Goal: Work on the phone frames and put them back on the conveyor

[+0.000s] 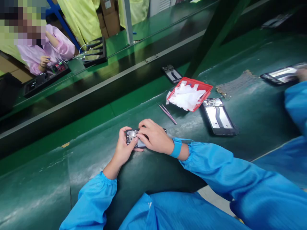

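An opened phone (131,135) with its circuit board bared lies sideways in front of me, just over the green work surface. My left hand (122,149) is closed around its left end, thumb along the near edge. Over the middle of the phone is my right hand (157,137), thumb and fingers pinched together at the board. Whatever the pinch holds is too small to tell, and this hand covers much of the phone's right part. A pair of tweezers (168,115) rests on the surface beyond my right hand.
A red tray (209,90) heaped with white strips (187,95) stands behind the tweezers. Opened phones (220,119) (173,74) lie around it, beside a bundle of thin cables (236,84). At right, a co-worker's hand (301,74) touches another phone (279,75). Someone in pink (59,41) sits opposite.
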A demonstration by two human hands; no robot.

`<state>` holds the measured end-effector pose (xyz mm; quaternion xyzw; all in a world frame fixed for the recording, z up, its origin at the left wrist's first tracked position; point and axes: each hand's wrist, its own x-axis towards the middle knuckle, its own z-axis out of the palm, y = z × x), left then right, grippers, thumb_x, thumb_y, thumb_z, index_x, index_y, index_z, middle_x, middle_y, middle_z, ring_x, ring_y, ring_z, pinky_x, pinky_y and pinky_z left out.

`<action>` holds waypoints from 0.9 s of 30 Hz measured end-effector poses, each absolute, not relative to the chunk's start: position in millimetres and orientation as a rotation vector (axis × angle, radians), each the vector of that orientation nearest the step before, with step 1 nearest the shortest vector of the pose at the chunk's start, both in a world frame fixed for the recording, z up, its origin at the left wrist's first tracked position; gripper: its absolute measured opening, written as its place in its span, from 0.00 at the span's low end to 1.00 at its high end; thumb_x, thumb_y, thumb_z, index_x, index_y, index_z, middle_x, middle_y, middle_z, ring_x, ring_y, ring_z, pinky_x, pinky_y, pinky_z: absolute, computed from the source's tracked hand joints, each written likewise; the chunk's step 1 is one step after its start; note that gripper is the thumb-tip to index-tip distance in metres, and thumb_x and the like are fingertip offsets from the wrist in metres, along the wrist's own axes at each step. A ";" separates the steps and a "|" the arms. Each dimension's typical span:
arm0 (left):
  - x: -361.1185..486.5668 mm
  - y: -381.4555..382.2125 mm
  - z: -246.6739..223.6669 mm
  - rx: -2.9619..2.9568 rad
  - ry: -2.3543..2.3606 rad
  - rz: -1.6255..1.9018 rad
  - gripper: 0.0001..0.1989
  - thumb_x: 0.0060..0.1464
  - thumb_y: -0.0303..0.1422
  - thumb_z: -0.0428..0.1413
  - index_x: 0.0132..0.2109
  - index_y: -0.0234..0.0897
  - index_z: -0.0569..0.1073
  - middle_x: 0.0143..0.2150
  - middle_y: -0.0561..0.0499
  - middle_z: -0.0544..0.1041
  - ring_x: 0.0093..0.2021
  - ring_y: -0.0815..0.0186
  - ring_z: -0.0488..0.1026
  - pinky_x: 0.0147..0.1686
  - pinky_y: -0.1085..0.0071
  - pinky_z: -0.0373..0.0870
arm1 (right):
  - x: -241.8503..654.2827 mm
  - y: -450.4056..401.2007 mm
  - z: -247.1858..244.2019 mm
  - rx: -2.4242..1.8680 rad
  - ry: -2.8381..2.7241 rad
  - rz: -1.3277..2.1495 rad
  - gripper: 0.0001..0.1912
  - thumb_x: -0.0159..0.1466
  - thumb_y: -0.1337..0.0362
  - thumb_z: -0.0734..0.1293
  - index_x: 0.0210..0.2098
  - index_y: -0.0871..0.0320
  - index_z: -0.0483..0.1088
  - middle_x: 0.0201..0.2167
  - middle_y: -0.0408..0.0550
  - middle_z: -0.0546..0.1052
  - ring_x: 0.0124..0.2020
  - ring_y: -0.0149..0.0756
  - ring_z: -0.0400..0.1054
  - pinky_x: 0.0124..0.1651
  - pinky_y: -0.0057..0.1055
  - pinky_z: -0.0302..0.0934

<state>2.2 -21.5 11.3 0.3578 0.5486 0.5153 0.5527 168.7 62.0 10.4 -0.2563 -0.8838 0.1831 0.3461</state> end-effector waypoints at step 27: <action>3.4 -24.3 8.1 0.899 1.374 1.333 0.27 0.54 0.43 0.67 0.58 0.45 0.69 0.50 0.49 0.75 0.40 0.63 0.80 0.30 0.67 0.86 | 172.1 60.3 4.8 -0.576 -2.190 0.401 0.05 0.70 0.66 0.66 0.44 0.55 0.76 0.48 0.52 0.81 0.47 0.44 0.75 0.46 0.43 0.67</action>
